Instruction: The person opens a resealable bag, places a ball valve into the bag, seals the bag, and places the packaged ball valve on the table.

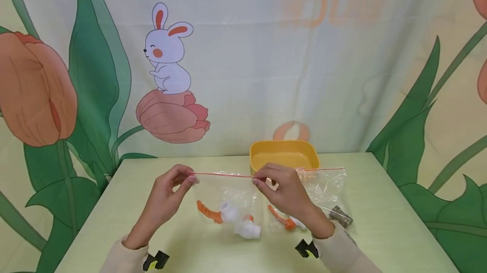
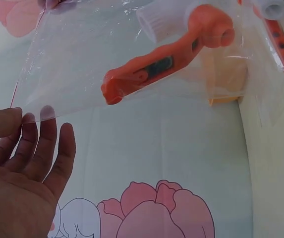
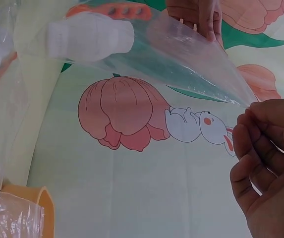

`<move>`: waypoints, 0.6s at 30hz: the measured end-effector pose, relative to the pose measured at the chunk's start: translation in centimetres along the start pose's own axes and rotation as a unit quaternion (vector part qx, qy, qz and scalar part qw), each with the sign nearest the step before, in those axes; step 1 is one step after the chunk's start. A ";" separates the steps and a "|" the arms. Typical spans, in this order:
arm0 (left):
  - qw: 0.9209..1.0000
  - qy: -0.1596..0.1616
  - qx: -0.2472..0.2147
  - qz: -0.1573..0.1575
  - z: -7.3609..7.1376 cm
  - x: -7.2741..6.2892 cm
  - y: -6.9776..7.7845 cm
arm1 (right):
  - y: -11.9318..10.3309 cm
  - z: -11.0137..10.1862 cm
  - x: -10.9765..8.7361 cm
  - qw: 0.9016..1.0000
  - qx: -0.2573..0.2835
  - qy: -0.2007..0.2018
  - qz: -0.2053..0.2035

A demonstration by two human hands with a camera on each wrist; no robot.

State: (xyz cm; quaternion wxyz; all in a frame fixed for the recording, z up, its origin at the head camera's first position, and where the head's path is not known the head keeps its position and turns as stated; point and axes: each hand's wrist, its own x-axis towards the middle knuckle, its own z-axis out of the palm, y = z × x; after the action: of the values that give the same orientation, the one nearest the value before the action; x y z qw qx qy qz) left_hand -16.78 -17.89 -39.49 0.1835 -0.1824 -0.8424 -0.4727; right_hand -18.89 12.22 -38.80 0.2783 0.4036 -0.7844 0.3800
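Observation:
A clear zip bag [image 1: 211,188] with a red seal strip hangs upright between my two hands, its top edge pulled straight. My left hand [image 1: 167,190] pinches one top corner between thumb and fingers, and my right hand [image 1: 284,187] pinches the other. Down in the bag lie an orange ridged handle [image 2: 151,64] with a dark oblong inset and a rounded head, and white plastic tube-like pieces [image 3: 89,37]. In the left wrist view the right fingertips show at the far end of the red strip.
Behind my right hand, a second clear zip bag [image 1: 327,186] rests on the pale table [image 1: 121,192], holding an orange-and-white piece [image 1: 285,219] and a dark mottled piece [image 1: 340,216]. A yellow tray [image 1: 284,145] stands at the table's back edge, before a printed curtain [image 1: 236,74].

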 end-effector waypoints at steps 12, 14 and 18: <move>1.000 0.022 -0.006 0.010 -1.1 -1.0 -0.1 | 0.6 2.3 -0.8 1.000 0.010 -0.021 0.008; 1.000 0.022 -0.011 0.009 -1.2 -1.2 -0.2 | 0.6 2.7 -0.9 1.000 0.010 -0.025 0.009; 1.000 0.021 -0.011 0.006 -1.5 -1.8 -0.5 | 0.5 3.4 -1.2 0.999 0.012 -0.031 0.015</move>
State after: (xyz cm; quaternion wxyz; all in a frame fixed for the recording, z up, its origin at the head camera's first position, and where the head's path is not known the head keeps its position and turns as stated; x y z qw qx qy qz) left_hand -15.24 -19.67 -39.93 0.2025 -0.1796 -0.8316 -0.4849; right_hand -19.15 10.16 -41.75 0.2435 0.4070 -0.7937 0.3809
